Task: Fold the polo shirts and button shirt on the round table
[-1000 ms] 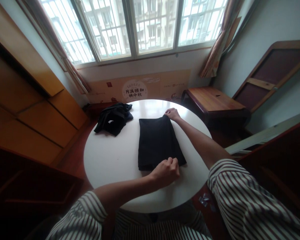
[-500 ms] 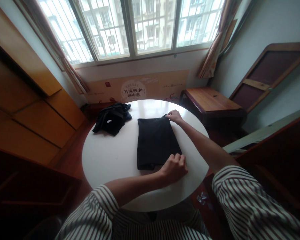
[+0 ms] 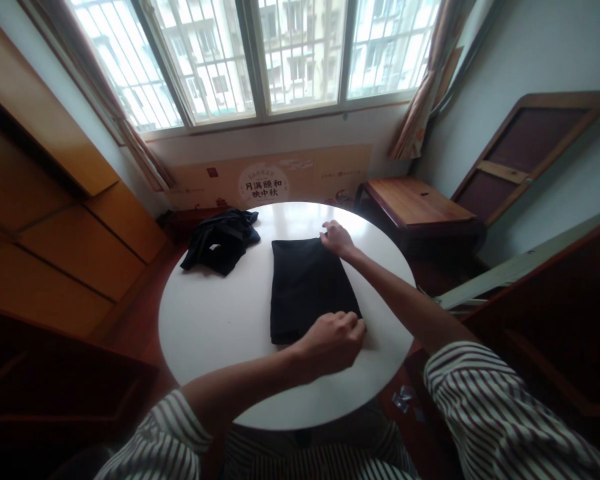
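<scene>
A folded black garment [image 3: 307,283] lies flat on the round white table [image 3: 210,340], roughly a rectangle. My left hand [image 3: 333,340] is closed at its near right corner, the fingertips mostly hidden behind the knuckles. At the far right corner my right hand [image 3: 337,239] pinches the edge between thumb and fingers. Which kind of garment it is, the folds do not show. To the left on the same table sits a crumpled heap of black clothing [image 3: 220,240] with a small white label, apart from both hands.
Past the table's far right side stands a low wooden table [image 3: 415,200], with a framed panel [image 3: 540,147] leaning on the wall. Wooden cabinets [image 3: 70,247] line the left. A printed banner [image 3: 305,173] runs below the barred window. Small shiny items [image 3: 405,400] lie low at the right.
My right hand has shifted slightly left along the far edge, and the raised corner there now lies lower. My left hand stays at the near corner. The view has moved slightly.
</scene>
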The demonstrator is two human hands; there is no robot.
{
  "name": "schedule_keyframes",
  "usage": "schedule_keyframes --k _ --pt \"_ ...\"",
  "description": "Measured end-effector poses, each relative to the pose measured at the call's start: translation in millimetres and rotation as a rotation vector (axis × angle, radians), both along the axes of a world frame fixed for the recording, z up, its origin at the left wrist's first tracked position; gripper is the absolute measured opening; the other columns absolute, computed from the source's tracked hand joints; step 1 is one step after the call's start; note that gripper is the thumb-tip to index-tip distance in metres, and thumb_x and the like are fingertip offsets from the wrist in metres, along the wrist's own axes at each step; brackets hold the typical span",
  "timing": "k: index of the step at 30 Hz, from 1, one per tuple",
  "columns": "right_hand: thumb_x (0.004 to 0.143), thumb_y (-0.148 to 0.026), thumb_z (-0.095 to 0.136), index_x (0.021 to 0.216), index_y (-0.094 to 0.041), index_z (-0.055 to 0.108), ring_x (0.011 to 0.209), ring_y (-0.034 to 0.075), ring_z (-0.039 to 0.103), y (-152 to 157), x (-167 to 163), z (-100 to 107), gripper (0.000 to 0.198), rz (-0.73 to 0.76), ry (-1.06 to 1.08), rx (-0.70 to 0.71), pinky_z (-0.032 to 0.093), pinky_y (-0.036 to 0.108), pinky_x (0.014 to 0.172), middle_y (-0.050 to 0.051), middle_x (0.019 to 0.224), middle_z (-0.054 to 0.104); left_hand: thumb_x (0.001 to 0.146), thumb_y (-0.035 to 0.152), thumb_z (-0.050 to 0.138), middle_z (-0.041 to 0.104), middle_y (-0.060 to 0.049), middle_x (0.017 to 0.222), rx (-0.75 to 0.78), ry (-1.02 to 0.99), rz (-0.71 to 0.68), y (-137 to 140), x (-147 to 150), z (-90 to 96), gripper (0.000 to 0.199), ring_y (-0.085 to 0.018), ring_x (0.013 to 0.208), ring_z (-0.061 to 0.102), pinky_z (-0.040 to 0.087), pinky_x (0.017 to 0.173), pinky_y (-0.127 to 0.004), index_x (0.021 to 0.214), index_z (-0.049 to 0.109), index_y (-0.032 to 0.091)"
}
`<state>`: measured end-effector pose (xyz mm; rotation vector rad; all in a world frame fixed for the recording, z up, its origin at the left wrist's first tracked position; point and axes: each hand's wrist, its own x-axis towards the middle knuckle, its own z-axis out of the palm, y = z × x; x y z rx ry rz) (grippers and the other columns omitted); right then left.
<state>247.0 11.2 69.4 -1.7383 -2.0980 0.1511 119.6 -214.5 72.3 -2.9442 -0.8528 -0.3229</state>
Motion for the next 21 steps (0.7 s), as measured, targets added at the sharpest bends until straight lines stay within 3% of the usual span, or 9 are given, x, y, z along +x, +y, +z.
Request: schedule_keyframes --k 3,5,7,9,12,16,19,21 --pt "0.1 -0.027 0.043 0.129 -0.016 0.064 0.118 0.022 0.061 -26.0 -26.3 -10.4 0.037 0.23 -0.045 -0.003 0.043 0.029 0.103 0.013 0.134 0.062 0.099 0.021 0.042 0.065 -0.008 0.094 -0.071 0.005 0.054 41.8 -35.5 12.9 0.026 -0.019 0.083 0.063 0.05 0.079 -0.032 0.099 0.067 0.016" --pt "0.101 -0.029 0.041 0.137 -0.018 0.059 0.131 0.023 0.052 -39.4 -40.0 -23.8 0.041 0.37 -0.121 -0.027 0.037 0.034 0.111 0.01 0.145 0.055 0.1 0.026 0.042 0.068 -0.01 0.107 -0.126 0.012 0.099 65.4 -57.2 4.7 0.03 -0.022 0.098 0.065 0.05 0.089 -0.035 0.113 0.067 0.016" --pt "0.103 -0.033 0.037 0.147 -0.017 0.049 0.143 0.027 0.036 -45.6 -46.3 -37.8 0.049 0.406 -0.208 -0.058 0.026 0.045 0.117 0.01 0.155 0.042 0.101 0.032 0.042 0.061 -0.013 0.133 -0.177 0.006 0.123 74.4 -73.1 -12.6 0.04 -0.027 0.123 0.057 0.044 0.105 -0.042 0.134 0.058 0.017" --pt "0.104 -0.042 0.033 0.152 -0.018 0.042 0.149 0.029 0.025 -43.5 -45.7 -48.1 0.055 0.34 -0.257 -0.088 0.017 0.052 0.12 0.01 0.161 0.032 0.103 0.04 0.038 0.044 -0.012 0.153 -0.218 0.001 0.131 68.3 -82.4 -29.8 0.05 -0.03 0.142 0.039 0.031 0.116 -0.051 0.148 0.045 0.02" --pt "0.103 -0.052 0.027 0.155 -0.02 0.037 0.151 0.028 0.017 -28.9 -39.2 -53.2 0.062 0.235 -0.266 -0.123 0.01 0.052 0.121 0.007 0.163 0.026 0.102 0.052 0.034 0.029 -0.009 0.162 -0.275 0.005 0.118 45.5 -88.4 -41.4 0.057 -0.031 0.15 0.025 0.019 0.119 -0.058 0.154 0.035 0.029" --pt "0.103 -0.053 0.024 0.156 -0.022 0.034 0.151 0.029 0.019 -3.7 -33.6 -49.6 0.062 0.149 -0.265 -0.18 0.009 0.053 0.121 0.005 0.164 0.025 0.1 0.054 0.039 0.026 -0.007 0.163 -0.344 0.001 0.062 17.5 -91.8 -37.2 0.059 -0.031 0.151 0.021 0.014 0.12 -0.06 0.155 0.032 0.035" --pt "0.104 -0.049 0.022 0.156 -0.022 0.034 0.149 0.029 0.024 9.8 -32.4 -44.2 0.06 0.121 -0.265 -0.213 0.011 0.056 0.12 0.006 0.163 0.028 0.099 0.049 0.043 0.025 -0.008 0.163 -0.376 -0.049 0.04 4.1 -94.7 -33.8 0.059 -0.031 0.151 0.021 0.013 0.121 -0.06 0.154 0.034 0.031" --pt "0.104 -0.046 0.023 0.155 -0.019 0.034 0.148 0.031 0.025 10.9 -33.8 -38.1 0.059 0.114 -0.27 -0.219 0.013 0.057 0.119 0.009 0.163 0.029 0.101 0.044 0.042 0.033 -0.009 0.16 -0.442 -0.131 0.005 4.3 -98.6 -31.7 0.054 -0.029 0.149 0.029 0.019 0.121 -0.055 0.152 0.04 0.028"
